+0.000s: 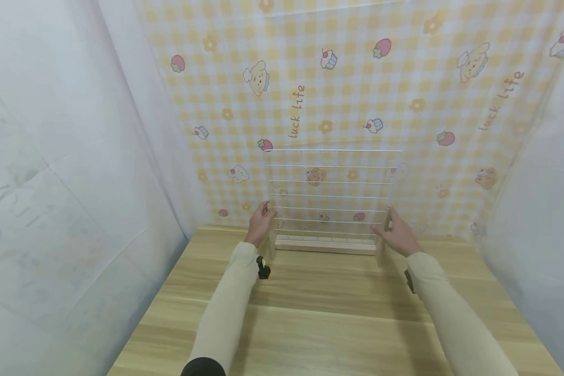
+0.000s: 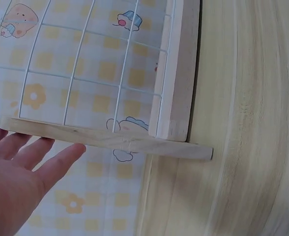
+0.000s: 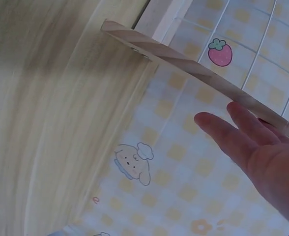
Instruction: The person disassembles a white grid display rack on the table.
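Note:
A wire rack of thin white bars (image 1: 333,150) stands upright at the back of the table, on a pale wooden base bar (image 1: 326,247). Its left wooden side piece (image 2: 110,140) has my left hand (image 1: 260,223) at its upper end. There the fingers lie extended, tips right at the wood's outer face. On the opposite end, my right hand (image 1: 401,235) touches the right wooden side piece (image 3: 198,73) near its top. In the right wrist view its fingers are spread and fairly straight, one tip apart from the wood.
Behind the rack hangs a yellow checked cloth (image 1: 324,94) with cartoon prints. White sheets (image 1: 66,156) close off both sides. The wood-grain table (image 1: 319,334) stretches from the rack toward me. Dark wrist devices (image 1: 263,268) sit at both cuffs.

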The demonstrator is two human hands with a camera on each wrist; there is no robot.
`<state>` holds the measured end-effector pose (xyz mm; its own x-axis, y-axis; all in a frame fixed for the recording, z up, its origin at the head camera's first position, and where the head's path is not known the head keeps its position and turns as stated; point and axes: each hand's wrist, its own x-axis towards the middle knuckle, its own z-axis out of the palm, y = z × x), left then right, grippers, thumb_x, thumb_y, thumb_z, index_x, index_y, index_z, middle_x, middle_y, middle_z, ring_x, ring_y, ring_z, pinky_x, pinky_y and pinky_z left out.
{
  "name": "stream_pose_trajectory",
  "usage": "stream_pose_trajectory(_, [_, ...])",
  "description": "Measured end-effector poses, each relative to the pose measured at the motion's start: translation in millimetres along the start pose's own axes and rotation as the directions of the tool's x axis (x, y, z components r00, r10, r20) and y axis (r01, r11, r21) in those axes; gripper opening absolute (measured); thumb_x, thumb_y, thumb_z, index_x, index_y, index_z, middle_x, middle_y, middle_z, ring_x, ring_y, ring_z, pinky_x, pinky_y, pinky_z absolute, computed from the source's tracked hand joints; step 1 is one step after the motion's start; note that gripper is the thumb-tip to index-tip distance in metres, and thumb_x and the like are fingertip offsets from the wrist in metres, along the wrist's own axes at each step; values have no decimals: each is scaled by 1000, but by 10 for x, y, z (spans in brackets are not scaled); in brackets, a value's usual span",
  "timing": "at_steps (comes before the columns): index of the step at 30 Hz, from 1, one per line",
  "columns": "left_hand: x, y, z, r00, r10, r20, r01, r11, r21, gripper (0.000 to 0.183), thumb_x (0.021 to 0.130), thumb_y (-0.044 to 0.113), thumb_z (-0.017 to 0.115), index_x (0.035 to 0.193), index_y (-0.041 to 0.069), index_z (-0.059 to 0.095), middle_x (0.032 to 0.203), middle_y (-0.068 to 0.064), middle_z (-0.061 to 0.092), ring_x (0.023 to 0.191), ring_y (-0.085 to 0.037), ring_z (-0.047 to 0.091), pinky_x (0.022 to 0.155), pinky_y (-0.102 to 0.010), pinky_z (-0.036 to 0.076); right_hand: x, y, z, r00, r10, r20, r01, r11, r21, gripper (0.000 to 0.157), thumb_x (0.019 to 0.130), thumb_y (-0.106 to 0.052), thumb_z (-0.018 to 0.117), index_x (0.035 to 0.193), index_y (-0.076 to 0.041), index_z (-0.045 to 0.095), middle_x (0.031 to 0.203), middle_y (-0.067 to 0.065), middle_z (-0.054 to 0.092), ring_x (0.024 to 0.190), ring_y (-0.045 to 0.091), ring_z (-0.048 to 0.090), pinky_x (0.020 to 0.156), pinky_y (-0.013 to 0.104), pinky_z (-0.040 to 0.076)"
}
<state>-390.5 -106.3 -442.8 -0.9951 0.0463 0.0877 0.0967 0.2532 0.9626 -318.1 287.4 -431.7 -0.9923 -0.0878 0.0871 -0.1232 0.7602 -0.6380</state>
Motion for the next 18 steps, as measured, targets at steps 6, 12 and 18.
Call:
stream_pose_trajectory(6, [-82, -40, -33, 1000, 8, -16, -8, 1000, 20, 66, 102, 39, 53, 158, 15, 29, 162, -18, 34, 149, -35, 38, 121, -52, 37, -1, 4, 35, 1000, 11, 5, -11, 999, 38, 103, 101, -55, 51, 156, 6, -10, 162, 37, 8, 135, 60, 40, 114, 67, 34])
stream_pose_trajectory(12, [-208, -56, -77, 999, 39, -12, -39, 999, 33, 60, 102, 38, 54, 157, 24, 33, 158, -17, 40, 142, -38, 47, 115, -54, 44, 43, 40, 70, 1000, 24, 11, -25, 997, 77, 102, 100, -49, 55, 157, 2, -13, 163, 36, 5, 138, 61, 35, 115, 68, 32])
stream_pose_trajectory(18, [-290, -86, -114, 996, 85, -42, -81, 993, 87, 59, 101, 34, 54, 155, 16, 39, 153, -18, 44, 135, -41, 52, 110, -53, 49, 89, 29, 75, 1000, 10, 20, -13, 993, 113, 99, 100, -36, 59, 157, 3, -13, 163, 36, 4, 139, 62, 32, 115, 68, 32])
